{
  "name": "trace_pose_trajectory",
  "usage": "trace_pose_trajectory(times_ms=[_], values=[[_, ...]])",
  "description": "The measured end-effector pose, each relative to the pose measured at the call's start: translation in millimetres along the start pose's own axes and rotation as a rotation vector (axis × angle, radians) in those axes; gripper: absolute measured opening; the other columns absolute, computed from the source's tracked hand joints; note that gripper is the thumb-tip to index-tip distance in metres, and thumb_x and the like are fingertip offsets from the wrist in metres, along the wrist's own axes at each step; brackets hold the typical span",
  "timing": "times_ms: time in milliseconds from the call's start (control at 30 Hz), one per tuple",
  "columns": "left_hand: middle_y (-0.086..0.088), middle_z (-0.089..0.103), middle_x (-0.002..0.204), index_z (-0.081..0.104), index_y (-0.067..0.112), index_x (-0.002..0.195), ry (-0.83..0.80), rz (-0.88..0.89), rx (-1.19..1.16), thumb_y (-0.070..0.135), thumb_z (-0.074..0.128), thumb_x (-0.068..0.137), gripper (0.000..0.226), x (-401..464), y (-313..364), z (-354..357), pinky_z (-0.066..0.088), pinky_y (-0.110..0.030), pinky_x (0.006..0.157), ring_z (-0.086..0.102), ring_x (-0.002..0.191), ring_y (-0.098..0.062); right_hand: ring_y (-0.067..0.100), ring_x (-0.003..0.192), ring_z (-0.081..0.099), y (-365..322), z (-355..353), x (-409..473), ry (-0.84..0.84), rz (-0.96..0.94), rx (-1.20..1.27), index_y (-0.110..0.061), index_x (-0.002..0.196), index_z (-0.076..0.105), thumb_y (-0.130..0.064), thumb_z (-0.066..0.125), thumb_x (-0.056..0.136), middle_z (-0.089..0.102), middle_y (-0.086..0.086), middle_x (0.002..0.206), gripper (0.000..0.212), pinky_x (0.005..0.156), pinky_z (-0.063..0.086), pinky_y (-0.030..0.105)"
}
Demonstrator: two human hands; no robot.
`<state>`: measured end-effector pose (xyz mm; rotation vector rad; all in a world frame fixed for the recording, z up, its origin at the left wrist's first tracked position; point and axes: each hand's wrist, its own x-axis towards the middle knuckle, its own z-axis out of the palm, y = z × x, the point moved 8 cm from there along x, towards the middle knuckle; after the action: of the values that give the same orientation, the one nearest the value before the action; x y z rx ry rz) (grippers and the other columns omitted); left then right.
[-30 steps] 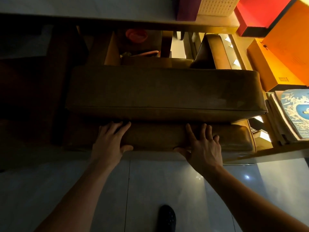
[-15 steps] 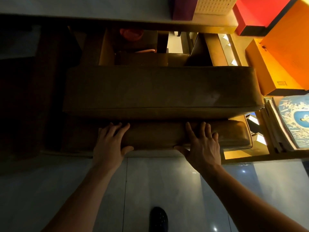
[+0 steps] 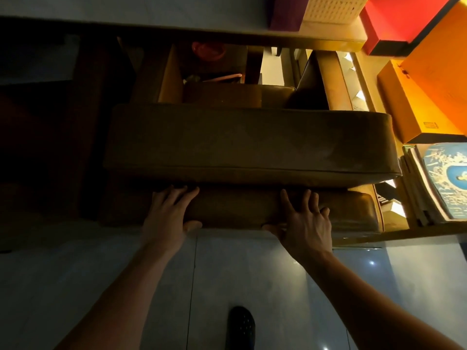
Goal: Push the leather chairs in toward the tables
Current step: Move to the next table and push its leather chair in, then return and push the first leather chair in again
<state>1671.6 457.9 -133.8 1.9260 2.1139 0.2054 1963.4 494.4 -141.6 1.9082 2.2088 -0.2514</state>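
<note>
A brown leather chair [image 3: 250, 142] fills the middle of the view, seen from above and behind; its thick back cushion lies across the frame and a lower padded roll [image 3: 240, 210] runs under it. My left hand [image 3: 166, 215] rests on the roll's left part, fingers over the top, thumb underneath. My right hand [image 3: 303, 223] grips the roll further right the same way. The table [image 3: 177, 21] spans the top, its edge above the chair's seat. A second leather chair [image 3: 326, 82] shows beyond, at upper right.
Orange boxes [image 3: 417, 97] and a red box [image 3: 394, 18] stand at the right, with a stack of magazines [image 3: 439, 183] on a low wooden shelf beside the chair. Pale floor tiles [image 3: 126, 286] lie below. My dark shoe [image 3: 240, 327] is at the bottom centre. The left side is dark.
Both hands keep the same hold on the roll. The chair sits slightly further under the table, and my shoe has stepped forward a little.
</note>
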Motion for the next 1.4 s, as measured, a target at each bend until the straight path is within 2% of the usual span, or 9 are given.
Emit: trace_pose_trajectory(times_ms=[100,300,467,667,800,1033,1133,1200,1400], values=[[0.001,0.039,0.150,0.034,0.032,0.149,-0.010,0.000,0.014,0.047,0.073,0.080,0.081,0,4,1,0.024,-0.053,0.116,0.024,0.140,-0.029,0.046,0.145,0.013,0,-6,-1,0.043,0.008,-0.003,-0.034,0.155,0.009,-0.086,0.038,0.076,0.015,0.026,0.158,0.099,0.110,0.030,0.061],[0.000,0.016,0.162,0.013,0.034,0.154,-0.071,-0.055,0.098,0.057,0.062,0.086,0.087,-19,15,0,0.011,-0.048,0.121,0.009,0.149,-0.027,0.042,0.148,-0.007,1,-5,-10,-0.035,0.007,0.049,-0.035,0.154,-0.006,-0.084,0.040,0.078,-0.006,0.021,0.162,0.102,0.117,0.013,0.063],[0.002,0.015,0.163,0.010,0.034,0.154,-0.149,-0.088,0.091,0.062,0.055,0.088,0.085,-58,15,-18,0.013,-0.046,0.120,0.009,0.149,-0.025,0.038,0.148,0.012,-7,-32,-24,-0.059,-0.060,0.106,-0.036,0.152,0.012,-0.072,0.053,0.082,0.015,0.016,0.161,0.089,0.115,0.027,0.058],[0.005,0.020,0.161,0.015,0.036,0.154,-0.149,-0.133,-0.005,0.067,0.050,0.088,0.080,-97,-11,-64,0.024,-0.043,0.117,0.019,0.145,-0.023,0.033,0.149,0.015,-58,-58,-67,-0.124,-0.109,0.181,-0.036,0.154,0.010,-0.072,0.048,0.085,0.015,0.014,0.163,0.088,0.118,0.027,0.049],[0.008,0.023,0.158,0.019,0.037,0.152,-0.152,-0.142,-0.086,0.067,0.051,0.087,0.079,-123,-52,-102,0.034,-0.042,0.111,0.026,0.142,-0.022,0.031,0.145,0.028,-120,-80,-97,-0.177,-0.158,0.209,-0.037,0.154,0.014,-0.069,0.051,0.084,0.023,0.012,0.160,0.086,0.113,0.035,0.044],[0.011,0.021,0.160,0.018,0.041,0.152,-0.106,-0.112,-0.142,0.066,0.053,0.087,0.077,-181,-146,-180,0.032,-0.041,0.113,0.023,0.144,-0.018,0.027,0.142,0.033,-257,-133,-155,-0.177,-0.219,0.179,-0.034,0.153,0.022,-0.055,0.059,0.088,0.029,0.010,0.157,0.078,0.113,0.034,0.039],[0.012,0.022,0.159,0.021,0.041,0.151,-0.105,-0.112,-0.176,0.064,0.054,0.088,0.075,-209,-194,-210,0.031,-0.039,0.113,0.025,0.143,-0.016,0.026,0.135,0.043,-316,-150,-174,-0.161,-0.228,0.172,-0.033,0.151,0.027,-0.048,0.063,0.088,0.039,0.009,0.151,0.074,0.107,0.043,0.039],[0.012,0.022,0.159,0.022,0.042,0.150,-0.106,-0.118,-0.198,0.063,0.055,0.088,0.073,-228,-227,-230,0.031,-0.040,0.113,0.025,0.144,-0.015,0.026,0.126,0.052,-355,-157,-185,-0.149,-0.255,0.172,-0.033,0.144,0.037,-0.042,0.062,0.087,0.048,0.008,0.142,0.063,0.100,0.048,0.040],[0.014,0.024,0.157,0.022,0.045,0.149,-0.064,-0.240,-0.254,0.062,0.060,0.085,0.076,-276,-342,-275,0.033,-0.042,0.112,0.028,0.142,-0.014,0.028,0.135,0.041,-477,-157,-203,-0.170,-0.350,0.146,-0.034,0.151,0.025,-0.047,0.058,0.089,0.039,0.008,0.150,0.072,0.106,0.042,0.041]])
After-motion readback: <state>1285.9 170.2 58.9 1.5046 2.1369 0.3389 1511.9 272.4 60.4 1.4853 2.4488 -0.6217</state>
